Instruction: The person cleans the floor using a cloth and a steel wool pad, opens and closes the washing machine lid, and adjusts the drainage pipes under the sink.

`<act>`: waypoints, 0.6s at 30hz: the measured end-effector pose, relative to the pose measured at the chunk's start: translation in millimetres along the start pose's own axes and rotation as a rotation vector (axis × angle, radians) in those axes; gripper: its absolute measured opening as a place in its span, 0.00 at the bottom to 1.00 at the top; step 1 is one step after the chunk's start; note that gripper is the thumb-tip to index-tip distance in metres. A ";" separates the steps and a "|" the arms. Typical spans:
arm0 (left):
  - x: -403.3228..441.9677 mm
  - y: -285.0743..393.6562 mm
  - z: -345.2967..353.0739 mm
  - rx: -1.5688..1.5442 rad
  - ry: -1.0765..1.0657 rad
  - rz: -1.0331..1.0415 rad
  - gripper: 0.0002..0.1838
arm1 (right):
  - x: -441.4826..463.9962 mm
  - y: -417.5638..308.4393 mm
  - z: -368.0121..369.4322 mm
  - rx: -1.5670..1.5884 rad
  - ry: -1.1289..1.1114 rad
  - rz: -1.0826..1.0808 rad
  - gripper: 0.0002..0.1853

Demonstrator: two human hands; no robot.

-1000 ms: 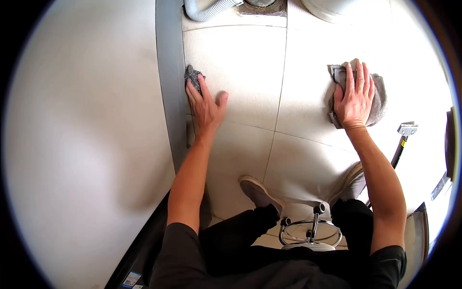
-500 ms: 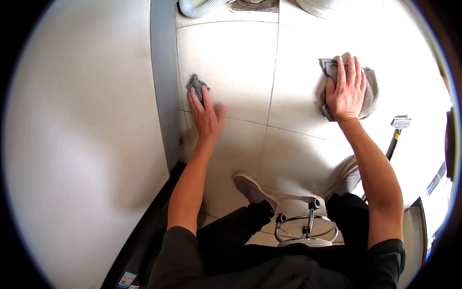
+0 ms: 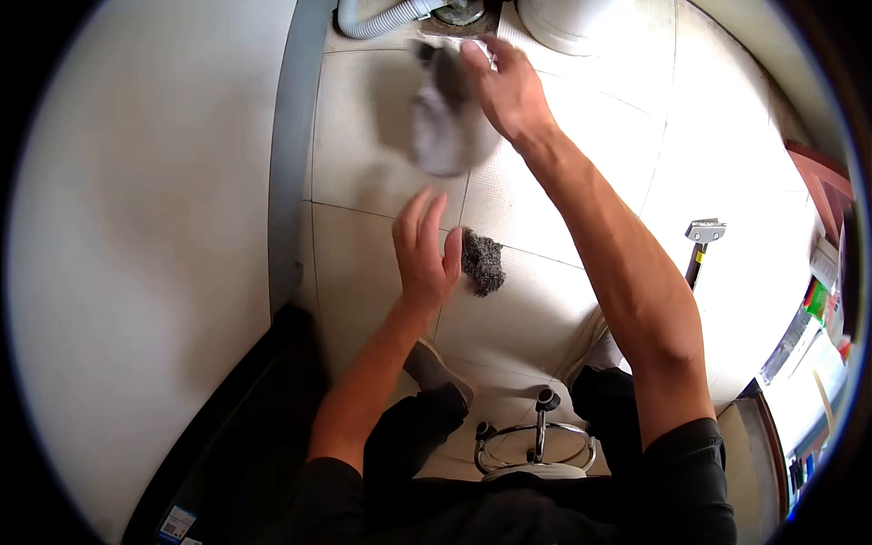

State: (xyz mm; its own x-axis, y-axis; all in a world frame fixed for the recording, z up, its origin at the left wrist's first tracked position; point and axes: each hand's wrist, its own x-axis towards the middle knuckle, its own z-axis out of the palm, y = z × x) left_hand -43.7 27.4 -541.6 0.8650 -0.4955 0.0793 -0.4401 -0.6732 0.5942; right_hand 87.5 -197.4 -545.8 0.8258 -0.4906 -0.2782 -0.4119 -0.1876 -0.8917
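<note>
My right hand (image 3: 510,89) is raised over the tiled floor near the drain, gripping a grey cloth (image 3: 440,134) between thumb and fingers. The cloth hangs down, smeared by motion. Below it, my left hand (image 3: 425,254) is empty, its fingers spread and thumb apart. A dark clump of steel wool (image 3: 484,263) lies on the tiles just right of my left thumb; I cannot tell whether they touch.
A ribbed grey hose (image 3: 386,20) runs to a floor drain (image 3: 460,13), with a white bucket-like container (image 3: 563,23) beside it. A long-handled scraper (image 3: 705,232) stands at right. The wheeled stool (image 3: 538,440) is between my feet. A pale panel (image 3: 154,200) borders the left.
My right hand has lifted the cloth off the floor and carried it left. My left hand has let go of the steel wool, which now lies farther right and closer to me.
</note>
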 end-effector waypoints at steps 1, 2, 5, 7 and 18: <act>15.4 -1.1 -0.7 0.046 0.027 0.028 0.28 | -0.4 -0.2 -4.5 -0.068 0.043 -0.085 0.31; 34.2 -3.2 1.6 0.098 0.053 0.061 0.30 | 3.0 1.9 -14.0 -0.130 0.090 -0.170 0.30; 86.1 -32.4 17.8 0.334 0.120 -0.007 0.38 | -0.2 70.5 -49.6 -0.677 0.109 -0.133 0.30; 116.7 -62.4 28.9 0.398 0.032 -0.022 0.39 | -13.6 137.8 -72.5 -0.785 0.150 -0.269 0.33; 253.2 -175.7 24.0 0.587 -0.016 -0.221 0.43 | -24.5 156.0 -83.9 -0.934 0.163 -0.478 0.27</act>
State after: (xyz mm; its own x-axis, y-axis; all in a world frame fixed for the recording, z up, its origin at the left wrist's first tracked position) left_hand 246.8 7.0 -645.1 0.9491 -0.3148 -0.0097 -0.3138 -0.9478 0.0565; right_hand -29.3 -286.0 -648.1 0.9470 -0.2883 0.1413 -0.2479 -0.9363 -0.2488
